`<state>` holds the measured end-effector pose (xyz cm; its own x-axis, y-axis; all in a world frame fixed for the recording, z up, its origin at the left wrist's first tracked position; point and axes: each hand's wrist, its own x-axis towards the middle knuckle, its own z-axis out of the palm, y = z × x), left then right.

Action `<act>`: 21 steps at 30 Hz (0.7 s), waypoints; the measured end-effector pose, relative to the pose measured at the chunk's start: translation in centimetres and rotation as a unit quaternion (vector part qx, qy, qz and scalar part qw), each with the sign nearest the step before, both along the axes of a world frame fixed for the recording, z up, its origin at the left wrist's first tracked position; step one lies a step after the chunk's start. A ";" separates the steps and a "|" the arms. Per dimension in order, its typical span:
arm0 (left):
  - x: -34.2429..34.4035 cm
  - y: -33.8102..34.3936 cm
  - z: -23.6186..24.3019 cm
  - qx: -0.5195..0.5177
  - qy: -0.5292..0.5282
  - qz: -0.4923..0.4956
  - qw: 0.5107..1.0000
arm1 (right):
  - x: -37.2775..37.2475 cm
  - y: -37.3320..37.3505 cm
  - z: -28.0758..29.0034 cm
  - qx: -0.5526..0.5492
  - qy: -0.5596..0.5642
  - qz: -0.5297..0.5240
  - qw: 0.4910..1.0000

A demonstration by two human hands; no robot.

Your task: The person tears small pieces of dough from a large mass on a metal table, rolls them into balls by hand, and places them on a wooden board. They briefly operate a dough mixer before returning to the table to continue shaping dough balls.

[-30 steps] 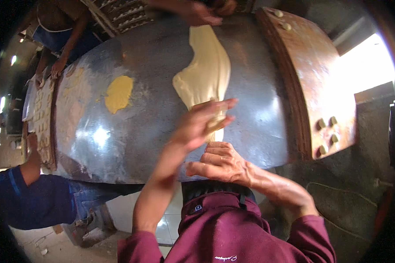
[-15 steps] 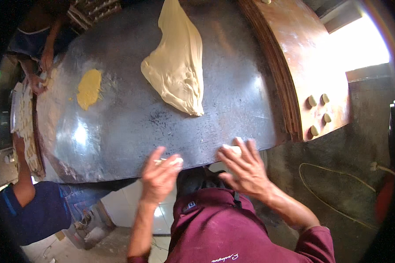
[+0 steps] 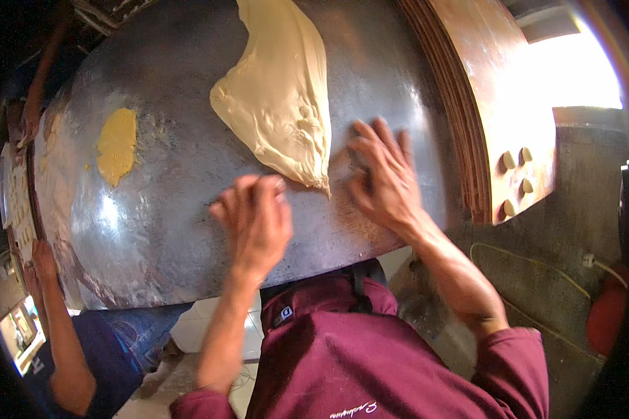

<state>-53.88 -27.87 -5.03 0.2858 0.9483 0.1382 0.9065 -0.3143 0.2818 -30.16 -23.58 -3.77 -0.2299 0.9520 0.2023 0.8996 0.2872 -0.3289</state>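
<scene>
A long, smooth sheet of pale dough (image 3: 279, 98) lies on the dark metal worktable (image 3: 182, 230), narrowing to a torn tip at its near end. Left of that tip, my left hand (image 3: 255, 220) hovers with its fingers curled in. Whatever those fingers hold, if anything, is hidden. My right hand (image 3: 386, 174) is to the right of the tip, palm down, fingers stretched and a little apart. Motion blurs its fingertips, and no dough shows in it. Both hands are close to the sheet but apart from it.
A yellow greasy-looking patch (image 3: 117, 146) is on the table's left. Stacked wooden boards (image 3: 472, 119) stand on the right, with several small dough pieces (image 3: 526, 185) on top. Co-workers' arms (image 3: 63, 342) reach in at the left, beside a tray of dough pieces (image 3: 21, 216).
Both my hands have moved forward from the table's near edge to beside the dough tip. The small pale dough bits seen at my fingers earlier no longer show. The view has shifted slightly.
</scene>
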 end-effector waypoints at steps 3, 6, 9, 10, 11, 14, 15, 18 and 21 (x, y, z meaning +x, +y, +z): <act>2.4 -1.1 0.5 -0.062 -0.009 -0.062 0.996 | -1.5 -2.8 -0.7 -0.025 0.113 0.056 0.992; -0.7 -2.3 1.3 -0.059 -0.017 -0.069 0.996 | 2.0 -3.2 -1.2 0.041 0.087 0.100 0.990; -0.8 1.6 0.7 -0.037 0.008 0.030 0.999 | 1.7 0.6 -0.8 -0.002 0.005 0.001 1.000; 0.1 1.3 0.8 -0.050 0.010 -0.005 0.999 | 0.8 0.5 -0.7 -0.016 0.042 0.017 0.999; 1.6 0.9 1.0 -0.055 0.011 -0.030 0.998 | 0.1 0.8 -0.8 -0.028 0.081 0.022 0.996; 1.4 -1.8 0.8 -0.094 -0.066 -0.113 0.987 | 0.5 -1.7 -0.8 -0.094 0.162 0.111 0.976; 0.1 -1.7 0.9 -0.103 -0.050 -0.085 0.990 | 1.8 -1.6 -1.1 -0.065 0.138 0.100 0.983; -1.6 1.3 0.4 -0.035 -0.016 -0.017 0.999 | 2.5 1.6 -0.6 -0.001 0.059 0.029 0.998; 0.6 2.1 1.0 -0.051 -0.017 -0.025 0.998 | -0.9 3.0 -0.1 -0.053 0.122 -0.013 0.991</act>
<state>-53.33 -25.81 -4.03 0.3294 0.9428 0.0518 0.8797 -0.3264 0.3457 -31.02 -20.61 -3.91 -0.1619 0.9757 0.1476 0.7964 0.2176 -0.5643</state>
